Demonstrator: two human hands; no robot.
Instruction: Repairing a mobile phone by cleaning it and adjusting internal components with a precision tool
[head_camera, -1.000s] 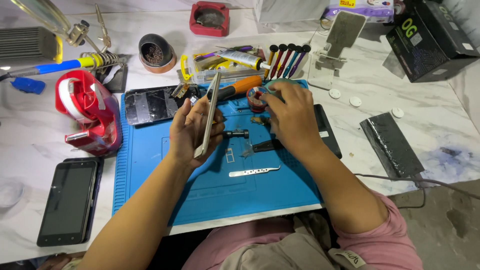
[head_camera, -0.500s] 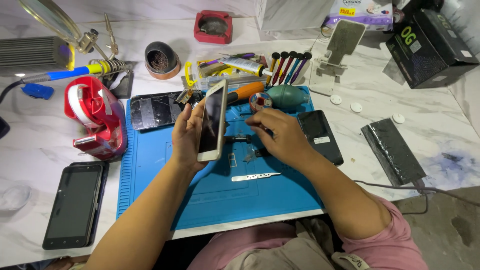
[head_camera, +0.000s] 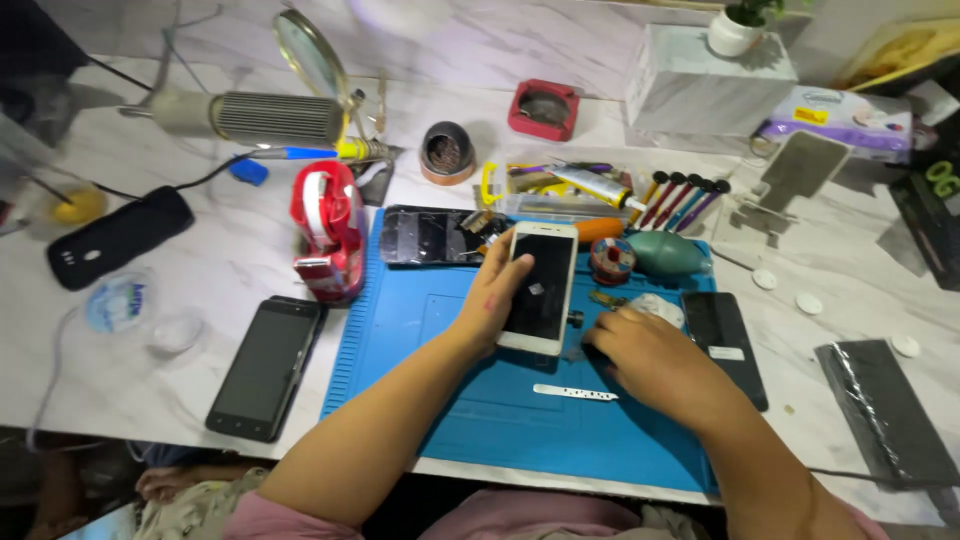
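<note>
The left hand (head_camera: 492, 300) has its fingers clamped along one long edge of a white-framed, dark-screened smartphone (head_camera: 540, 288), held just above the blue silicone work mat (head_camera: 420, 350); thin, stiff, slick glass, probably fragile, best gripped by its edges. The right hand (head_camera: 645, 360) rests curled, fingertips together on the mat, beside a slim metal pry strip (head_camera: 575, 392), with a red solder-wick spool (head_camera: 611, 259) and black phone (head_camera: 725, 335) crowding close

Mat (head_camera: 440, 400): blue. Table (head_camera: 200, 270): white marble, grey veins. Phone (head_camera: 540, 288) in left hand (head_camera: 492, 300): white frame, black screen. Tape dispenser (head_camera: 325, 225): red, white. Blower (head_camera: 668, 253): teal. Second phone (head_camera: 265, 366): black. Box (head_camera: 545, 108): red.
</note>
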